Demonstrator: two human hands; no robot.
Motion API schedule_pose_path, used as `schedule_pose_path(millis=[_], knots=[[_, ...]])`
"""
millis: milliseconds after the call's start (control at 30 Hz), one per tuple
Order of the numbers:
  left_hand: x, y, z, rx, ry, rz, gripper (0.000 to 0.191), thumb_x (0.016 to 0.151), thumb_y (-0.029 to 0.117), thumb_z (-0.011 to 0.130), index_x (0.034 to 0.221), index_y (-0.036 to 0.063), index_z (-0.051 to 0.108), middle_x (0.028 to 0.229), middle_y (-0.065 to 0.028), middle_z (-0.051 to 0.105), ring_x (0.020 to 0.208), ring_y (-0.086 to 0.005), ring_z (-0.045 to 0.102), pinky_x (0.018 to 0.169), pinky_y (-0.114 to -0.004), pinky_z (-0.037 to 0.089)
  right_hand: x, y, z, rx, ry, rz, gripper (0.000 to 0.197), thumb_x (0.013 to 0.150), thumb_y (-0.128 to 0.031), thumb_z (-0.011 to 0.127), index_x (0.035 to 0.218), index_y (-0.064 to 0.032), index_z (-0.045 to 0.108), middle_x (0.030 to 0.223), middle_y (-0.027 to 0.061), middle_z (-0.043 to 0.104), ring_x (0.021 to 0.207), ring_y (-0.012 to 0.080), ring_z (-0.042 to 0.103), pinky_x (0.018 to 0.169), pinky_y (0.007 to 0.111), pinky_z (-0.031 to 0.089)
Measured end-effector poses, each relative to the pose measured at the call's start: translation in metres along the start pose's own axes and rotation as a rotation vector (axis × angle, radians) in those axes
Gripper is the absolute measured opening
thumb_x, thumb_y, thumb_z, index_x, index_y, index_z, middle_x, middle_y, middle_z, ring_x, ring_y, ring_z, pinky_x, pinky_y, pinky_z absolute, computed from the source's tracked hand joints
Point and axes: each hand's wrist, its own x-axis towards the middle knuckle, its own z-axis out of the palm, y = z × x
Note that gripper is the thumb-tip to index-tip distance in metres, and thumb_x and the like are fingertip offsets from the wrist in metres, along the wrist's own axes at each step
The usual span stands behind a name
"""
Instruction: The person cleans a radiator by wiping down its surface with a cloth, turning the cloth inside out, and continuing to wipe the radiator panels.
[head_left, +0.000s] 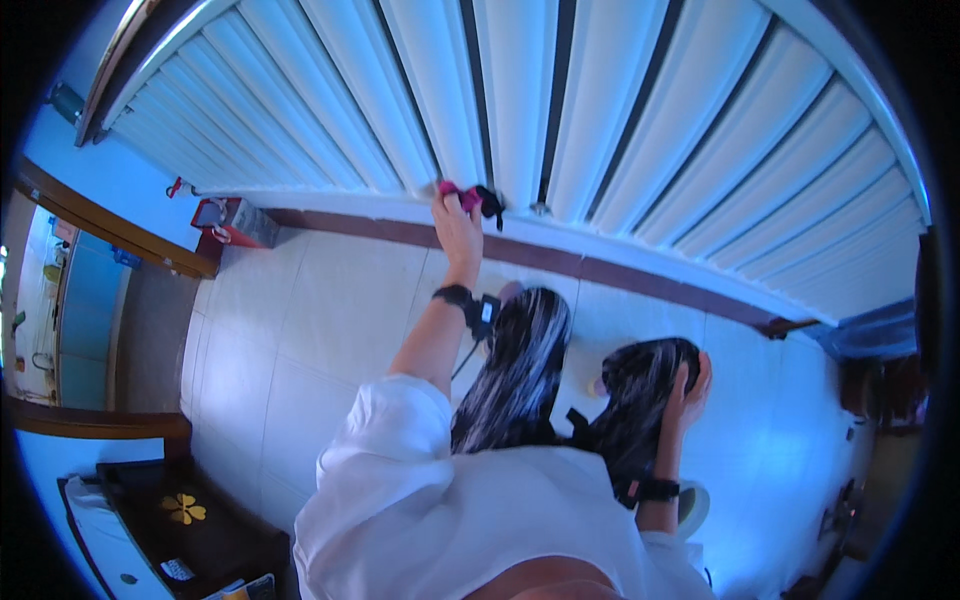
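Observation:
My left hand (459, 232) reaches forward and grips a pink and black cloth (469, 196). The cloth is at the bottom edge of a white slatted panel (517, 135) that has dark gaps between its slats. My right hand (691, 390) rests on the side of my right knee, against dark patterned trousers (645, 382), and holds nothing. Black bands circle both wrists, and a small black device (484, 315) is fixed at the left one.
A red and grey box (236, 223) stands by the wall on the left. Beyond it a wood-framed doorway (105, 217) leads to another room. Dark furniture with a gold clover (184, 508) is at lower left. Pale tiles (322, 330) cover the floor along a brown skirting strip (540, 259).

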Motion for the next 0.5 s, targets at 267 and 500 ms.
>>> schedule_pose_path(millis=[267, 500], knots=[[0.034, 0.003, -0.035, 0.489, -0.785, 0.180, 0.029, 0.070, 0.024, 0.067, 0.092, 0.0060, 0.062, 0.095, -0.0139, 0.061, 0.088, -0.0298, 0.059, 0.071, -0.042, 0.050, 0.000, 0.000, 0.002, -0.013, 0.002, -0.073, 0.039, 0.090, -0.029, 0.052, 0.121, -0.0065, 0.050, 0.124, 0.0149, 0.051, 0.113, 0.0335, 0.048, 0.094, 0.039, 0.038], [0.147, 0.141, -0.120, -0.138, -0.046, 0.404, 0.028, 0.077, 0.030, 0.065, 0.099, 0.0131, 0.061, 0.096, -0.0107, 0.061, 0.085, -0.0311, 0.060, 0.068, -0.041, 0.048, -0.003, 0.009, -0.003, 0.048, 0.013, 0.021, 0.038, 0.090, -0.028, 0.051, 0.122, -0.0074, 0.050, 0.125, 0.0151, 0.049, 0.114, 0.0342, 0.047, 0.095, 0.040, 0.038]])
